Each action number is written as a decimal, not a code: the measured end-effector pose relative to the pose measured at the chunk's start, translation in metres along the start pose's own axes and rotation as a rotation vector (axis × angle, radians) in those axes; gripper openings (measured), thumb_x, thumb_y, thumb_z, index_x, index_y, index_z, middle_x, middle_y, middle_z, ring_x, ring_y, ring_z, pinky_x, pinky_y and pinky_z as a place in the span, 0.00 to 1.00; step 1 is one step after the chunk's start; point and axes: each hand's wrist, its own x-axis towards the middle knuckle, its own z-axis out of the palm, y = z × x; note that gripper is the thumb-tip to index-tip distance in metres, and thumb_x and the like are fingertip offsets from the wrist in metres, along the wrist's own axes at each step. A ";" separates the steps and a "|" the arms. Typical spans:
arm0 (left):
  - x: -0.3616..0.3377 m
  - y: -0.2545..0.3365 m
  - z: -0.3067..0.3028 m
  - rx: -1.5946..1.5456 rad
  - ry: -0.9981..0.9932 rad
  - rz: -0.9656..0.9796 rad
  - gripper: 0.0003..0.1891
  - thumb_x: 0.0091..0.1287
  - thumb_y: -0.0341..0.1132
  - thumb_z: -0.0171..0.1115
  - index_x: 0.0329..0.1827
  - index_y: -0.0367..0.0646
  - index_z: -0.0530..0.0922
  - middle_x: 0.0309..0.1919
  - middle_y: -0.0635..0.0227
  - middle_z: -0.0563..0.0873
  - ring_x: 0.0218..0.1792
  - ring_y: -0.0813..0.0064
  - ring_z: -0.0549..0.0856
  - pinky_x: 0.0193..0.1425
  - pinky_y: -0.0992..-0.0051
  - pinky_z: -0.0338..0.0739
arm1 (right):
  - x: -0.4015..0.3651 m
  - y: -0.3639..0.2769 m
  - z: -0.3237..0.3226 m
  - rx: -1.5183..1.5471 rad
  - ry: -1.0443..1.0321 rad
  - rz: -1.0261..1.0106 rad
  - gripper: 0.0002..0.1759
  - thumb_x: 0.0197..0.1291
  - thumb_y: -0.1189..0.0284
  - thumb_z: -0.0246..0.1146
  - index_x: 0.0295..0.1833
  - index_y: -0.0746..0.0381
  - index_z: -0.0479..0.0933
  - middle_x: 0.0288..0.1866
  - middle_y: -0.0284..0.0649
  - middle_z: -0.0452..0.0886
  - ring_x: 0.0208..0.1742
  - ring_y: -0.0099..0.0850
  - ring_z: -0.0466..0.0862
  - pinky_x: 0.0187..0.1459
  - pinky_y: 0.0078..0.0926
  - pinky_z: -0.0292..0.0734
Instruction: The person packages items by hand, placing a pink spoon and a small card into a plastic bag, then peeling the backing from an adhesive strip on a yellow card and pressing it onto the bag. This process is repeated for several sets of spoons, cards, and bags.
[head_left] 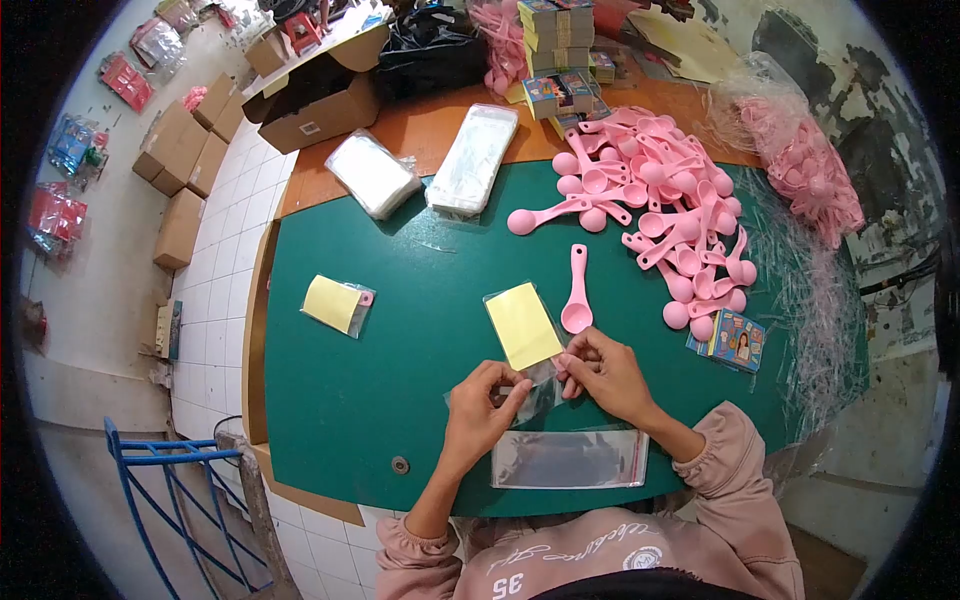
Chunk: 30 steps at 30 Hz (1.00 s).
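Note:
A clear plastic bag [541, 398] with a yellow card [524, 325] in its far end lies between my hands. My left hand [486, 408] pinches the near edge of the bag, thumb against fingers. At the card's lower right corner, my right hand [604, 376] is closed on the bag; a bit of pink, perhaps a spoon handle, shows by its fingertips. Just beyond that hand rests a single pink measuring spoon [577, 290], bowl toward me. A flat, unfilled clear bag [568, 458] lies close to the table's near edge. Off to the left is a bagged yellow card [333, 303] with a pink tip poking out.
Pink spoons are heaped [660, 190] at the right, with printed cards [735, 340] below. Stacks of clear bags [470, 160], a cardboard box [320, 110] and card stacks [557, 50] line the back. Loose plastic film [810, 300] covers the right edge.

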 end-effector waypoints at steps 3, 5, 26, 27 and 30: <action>0.000 -0.011 0.004 -0.160 -0.026 -0.197 0.07 0.57 0.27 0.63 0.33 0.33 0.74 0.31 0.66 0.81 0.31 0.81 0.82 0.31 0.82 0.78 | -0.001 -0.004 0.003 -0.035 0.045 0.020 0.09 0.59 0.75 0.57 0.37 0.68 0.64 0.23 0.40 0.78 0.22 0.23 0.80 0.21 0.18 0.75; 0.000 -0.005 0.005 -0.322 0.066 -0.174 0.08 0.59 0.27 0.62 0.35 0.34 0.70 0.30 0.65 0.81 0.32 0.82 0.82 0.33 0.83 0.78 | -0.001 -0.004 0.004 -0.079 0.079 0.020 0.09 0.60 0.75 0.56 0.37 0.66 0.62 0.22 0.42 0.78 0.20 0.23 0.79 0.19 0.18 0.74; 0.011 -0.009 -0.049 -0.080 0.221 -0.039 0.20 0.60 0.28 0.55 0.58 0.46 0.72 0.33 0.69 0.80 0.30 0.86 0.75 0.26 0.83 0.72 | 0.047 -0.039 -0.034 -0.717 0.297 -0.511 0.13 0.57 0.70 0.58 0.46 0.65 0.72 0.31 0.46 0.71 0.28 0.39 0.74 0.36 0.31 0.71; 0.015 -0.010 -0.064 0.025 0.267 -0.052 0.20 0.60 0.28 0.54 0.57 0.45 0.72 0.37 0.65 0.81 0.31 0.78 0.78 0.30 0.78 0.73 | 0.059 -0.036 -0.039 -0.779 0.305 -0.518 0.16 0.55 0.69 0.60 0.48 0.65 0.72 0.39 0.50 0.70 0.36 0.41 0.75 0.40 0.34 0.71; 0.024 -0.025 -0.106 0.473 0.545 0.116 0.17 0.60 0.28 0.54 0.54 0.43 0.74 0.39 0.59 0.81 0.33 0.66 0.80 0.37 0.70 0.74 | 0.082 -0.019 -0.043 -0.901 0.261 -0.487 0.20 0.52 0.68 0.63 0.50 0.64 0.72 0.39 0.51 0.69 0.41 0.43 0.73 0.44 0.35 0.71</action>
